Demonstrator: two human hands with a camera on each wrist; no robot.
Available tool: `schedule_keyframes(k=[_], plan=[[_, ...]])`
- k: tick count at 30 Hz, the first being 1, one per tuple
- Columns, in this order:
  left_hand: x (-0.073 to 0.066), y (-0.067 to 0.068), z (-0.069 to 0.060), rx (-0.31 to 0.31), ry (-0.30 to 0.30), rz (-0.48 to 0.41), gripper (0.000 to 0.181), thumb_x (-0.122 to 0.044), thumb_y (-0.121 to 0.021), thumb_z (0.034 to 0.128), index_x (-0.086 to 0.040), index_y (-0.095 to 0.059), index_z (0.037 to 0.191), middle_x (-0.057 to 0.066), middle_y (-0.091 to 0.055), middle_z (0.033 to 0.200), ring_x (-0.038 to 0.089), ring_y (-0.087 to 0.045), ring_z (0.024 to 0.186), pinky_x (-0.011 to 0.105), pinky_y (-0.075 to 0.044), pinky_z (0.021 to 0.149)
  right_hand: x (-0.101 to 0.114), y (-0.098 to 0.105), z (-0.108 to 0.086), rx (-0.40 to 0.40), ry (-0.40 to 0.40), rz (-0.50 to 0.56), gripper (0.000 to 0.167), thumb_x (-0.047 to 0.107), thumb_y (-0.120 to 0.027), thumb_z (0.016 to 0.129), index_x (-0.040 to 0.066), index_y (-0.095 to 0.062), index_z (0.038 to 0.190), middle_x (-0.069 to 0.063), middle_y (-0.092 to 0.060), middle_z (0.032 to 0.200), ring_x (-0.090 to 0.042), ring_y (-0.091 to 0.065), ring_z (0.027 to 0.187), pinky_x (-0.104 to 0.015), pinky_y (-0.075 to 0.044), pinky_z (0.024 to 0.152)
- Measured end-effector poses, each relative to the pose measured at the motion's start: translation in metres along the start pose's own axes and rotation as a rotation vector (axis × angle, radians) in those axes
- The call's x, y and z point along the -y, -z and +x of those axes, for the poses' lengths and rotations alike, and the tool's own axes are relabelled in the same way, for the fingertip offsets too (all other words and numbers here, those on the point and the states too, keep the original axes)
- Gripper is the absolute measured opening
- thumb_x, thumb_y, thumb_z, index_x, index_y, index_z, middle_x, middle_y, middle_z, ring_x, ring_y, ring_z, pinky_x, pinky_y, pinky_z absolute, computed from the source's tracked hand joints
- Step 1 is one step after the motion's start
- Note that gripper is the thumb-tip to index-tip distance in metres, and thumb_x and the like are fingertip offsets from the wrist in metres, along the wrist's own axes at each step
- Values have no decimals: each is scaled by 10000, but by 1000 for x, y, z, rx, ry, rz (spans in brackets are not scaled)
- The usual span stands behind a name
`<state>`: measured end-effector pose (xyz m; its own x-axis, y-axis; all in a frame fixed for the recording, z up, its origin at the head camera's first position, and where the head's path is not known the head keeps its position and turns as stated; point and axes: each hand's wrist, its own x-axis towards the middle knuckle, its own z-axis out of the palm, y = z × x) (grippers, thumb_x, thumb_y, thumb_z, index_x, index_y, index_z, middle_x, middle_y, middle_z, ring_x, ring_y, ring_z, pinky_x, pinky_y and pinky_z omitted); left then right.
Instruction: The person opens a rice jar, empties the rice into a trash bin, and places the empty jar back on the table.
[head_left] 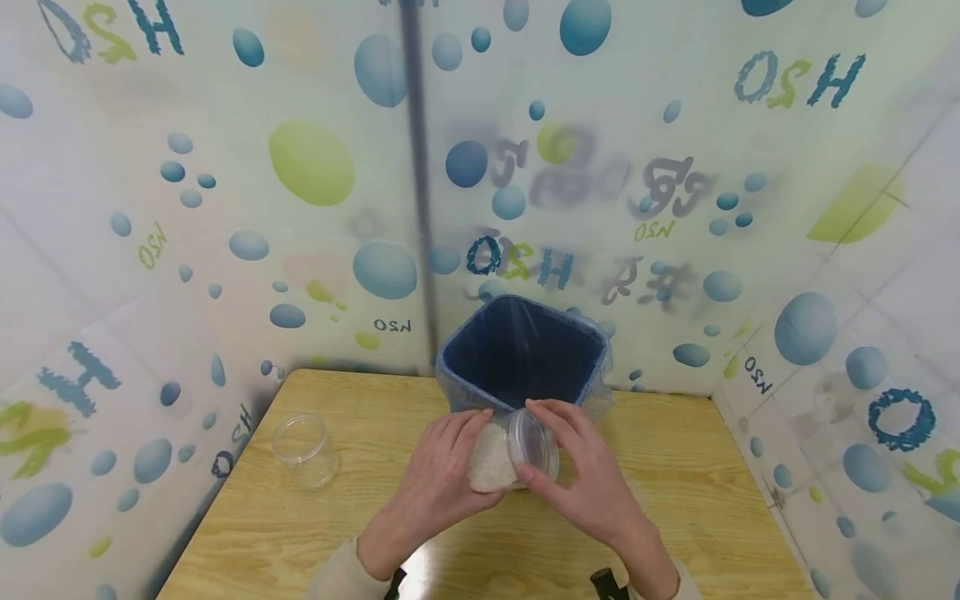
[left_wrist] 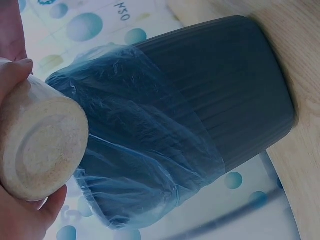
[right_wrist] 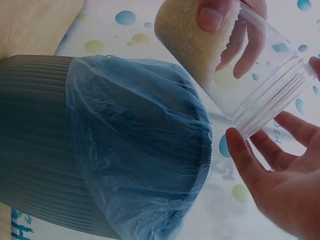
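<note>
A clear plastic jar (right_wrist: pixel 200 45), partly filled with pale grains that look like rice, is held tilted above the table in front of the bin. My left hand (head_left: pixel 438 467) grips its body, fingers on one side and thumb on the other. At the jar's other end is a clear ribbed lid (right_wrist: pixel 272 95). My right hand (head_left: pixel 592 471) holds this lid between its thumb and fingertips. The lid appears to be on the jar. In the left wrist view the jar's round base (left_wrist: pixel 45 147) faces the camera.
Just beyond my hands stands a dark blue bin (left_wrist: pixel 235 90) with a translucent blue bag (left_wrist: pixel 145 135) folded over its rim. A second clear jar (head_left: pixel 307 454) is on the left of the wooden table (head_left: pixel 360 533). Patterned walls (head_left: pixel 315 275) enclose the table's back and sides.
</note>
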<state>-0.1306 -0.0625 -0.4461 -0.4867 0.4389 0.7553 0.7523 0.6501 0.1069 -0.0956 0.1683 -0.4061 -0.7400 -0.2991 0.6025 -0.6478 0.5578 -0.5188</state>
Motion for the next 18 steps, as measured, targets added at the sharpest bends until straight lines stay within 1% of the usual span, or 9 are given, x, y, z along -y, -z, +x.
schedule_keyframes(k=[5,9,11,14,18], plan=[[0,0,0,4,-2,-6,1046,-440,-997,513,-32,-563,1374,94,-637,1233,262,-623,1048,446,-545,883,-3,2,0,17,45,29,662,292,-805,898,193,-549,1500,-42,-539,1454,-249,-534,1295,-457,-531,962],[0,2,1,21,4,-13,1026,-451,-991,532,-43,-566,1372,92,-634,1242,265,-621,1070,441,-544,902,-6,3,0,25,78,57,650,323,-793,914,157,-552,1495,-56,-527,1479,-258,-517,1331,-435,-484,1042],[0,3,1,27,7,-18,1007,-453,-986,548,-46,-568,1369,91,-633,1245,265,-620,1081,438,-544,908,-7,3,0,31,89,71,641,345,-780,928,143,-553,1493,-62,-521,1487,-262,-508,1343,-412,-473,1060],[-1,4,1,34,9,-25,984,-452,-979,567,-49,-569,1365,91,-631,1251,264,-619,1092,431,-542,916,-8,3,-1,39,105,83,634,371,-762,944,130,-551,1492,-74,-516,1495,-270,-496,1355,-407,-470,1067],[1,3,1,25,-5,-33,995,-458,-982,555,-45,-571,1361,95,-633,1247,265,-623,1083,433,-547,903,-10,3,0,46,129,91,625,392,-737,961,120,-548,1491,-102,-513,1496,-279,-481,1366,-422,-474,1063]])
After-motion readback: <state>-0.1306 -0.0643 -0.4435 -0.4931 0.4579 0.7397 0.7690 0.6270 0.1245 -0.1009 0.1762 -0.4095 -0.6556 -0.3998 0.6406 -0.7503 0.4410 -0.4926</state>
